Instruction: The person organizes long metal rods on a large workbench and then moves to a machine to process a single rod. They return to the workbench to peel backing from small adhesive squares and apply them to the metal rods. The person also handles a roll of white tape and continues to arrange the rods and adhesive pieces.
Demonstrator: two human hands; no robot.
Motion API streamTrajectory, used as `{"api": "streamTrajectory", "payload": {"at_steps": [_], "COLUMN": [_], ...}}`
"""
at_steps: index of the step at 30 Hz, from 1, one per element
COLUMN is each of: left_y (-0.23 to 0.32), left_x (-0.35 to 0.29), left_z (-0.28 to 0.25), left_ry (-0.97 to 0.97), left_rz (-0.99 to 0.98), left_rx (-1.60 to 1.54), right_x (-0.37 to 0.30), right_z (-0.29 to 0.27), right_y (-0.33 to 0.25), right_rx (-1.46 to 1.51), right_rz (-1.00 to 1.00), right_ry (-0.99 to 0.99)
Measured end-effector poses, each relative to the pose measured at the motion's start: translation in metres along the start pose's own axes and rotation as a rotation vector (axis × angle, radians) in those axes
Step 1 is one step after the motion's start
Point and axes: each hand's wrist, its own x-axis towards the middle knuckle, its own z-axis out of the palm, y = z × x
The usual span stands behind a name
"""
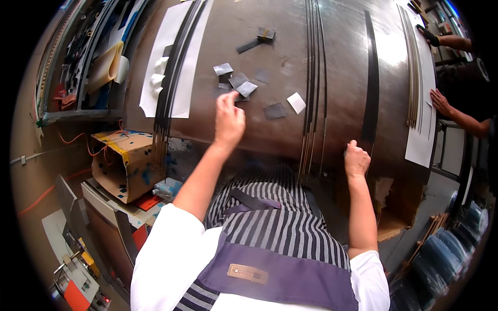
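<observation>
Several small flat squares, grey and whitish, lie loosely overlapped on the metal-topped table point(280, 129). My left hand point(230, 122) reaches to the near edge of this pile, fingers curled together by a grey square point(247, 89); whether they grip one is hidden. A white square point(296, 103) and a dark grey square point(274, 111) lie to the right of the pile. At the table's near edge my right hand point(357, 160) is closed, beside the lower end of a wide black strip point(371, 78). Something dark shows at its fingers, too small to name.
Long thin rods point(313, 67) run across the table and overhang its near edge. Dark strips lie on a white sheet point(179, 98) at left. Farther back sits a small dark block point(266, 34). Another person's hands point(441, 102) rest at the right side. A cardboard box point(124, 163) stands below left.
</observation>
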Motion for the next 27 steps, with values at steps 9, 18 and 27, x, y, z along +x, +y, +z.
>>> {"api": "streamTrajectory", "payload": {"at_steps": [9,18,27], "left_y": [0.109,0.113,0.082], "left_x": [-0.053,-0.056,-0.043], "left_z": [0.010,0.001,0.007], "left_ry": [-0.835,-0.952,-0.664], "left_rz": [-0.696,-0.811,-0.439], "left_rx": [-1.246,-1.317,-0.779], "right_x": [-0.036,-0.059,-0.059], "right_z": [-0.118,-0.115,-0.106], "right_y": [-0.074,-0.094,-0.106], "right_rx": [2.130,2.481,2.392], "right_rz": [0.166,0.031,0.333], "right_ry": [-0.689,-0.955,-0.812]}}
